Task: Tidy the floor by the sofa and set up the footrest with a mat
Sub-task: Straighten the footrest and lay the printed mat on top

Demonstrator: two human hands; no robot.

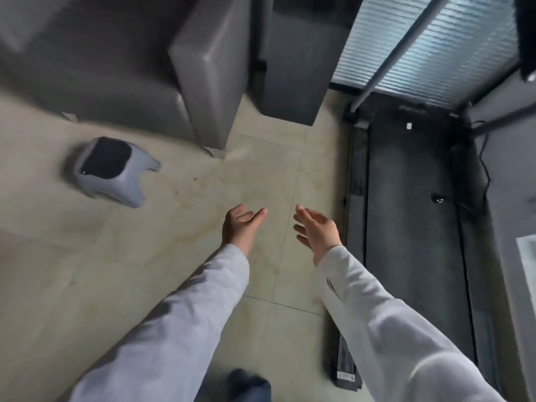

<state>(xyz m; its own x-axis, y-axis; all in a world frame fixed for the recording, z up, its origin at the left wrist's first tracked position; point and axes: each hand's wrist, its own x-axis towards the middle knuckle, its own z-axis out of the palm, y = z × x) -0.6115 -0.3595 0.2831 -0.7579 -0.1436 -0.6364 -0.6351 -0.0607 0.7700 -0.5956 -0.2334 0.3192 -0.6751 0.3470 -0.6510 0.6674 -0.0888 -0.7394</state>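
A grey plastic footrest (111, 171) with a dark mat on its top stands on the beige tiled floor (179, 248), just in front of the grey sofa (121, 68). My left hand (240, 226) and my right hand (317, 229) are stretched out side by side over the bare tiles, to the right of the footrest. Both hands are open, with fingers apart and nothing in them. White sleeves cover both arms.
A dark cabinet (293, 74) stands beside the sofa's arm. A black treadmill (412, 227) lies along the right, with a cable by it. A window with blinds (429, 44) is at the top right. My dark shoe (246, 384) shows at the bottom.
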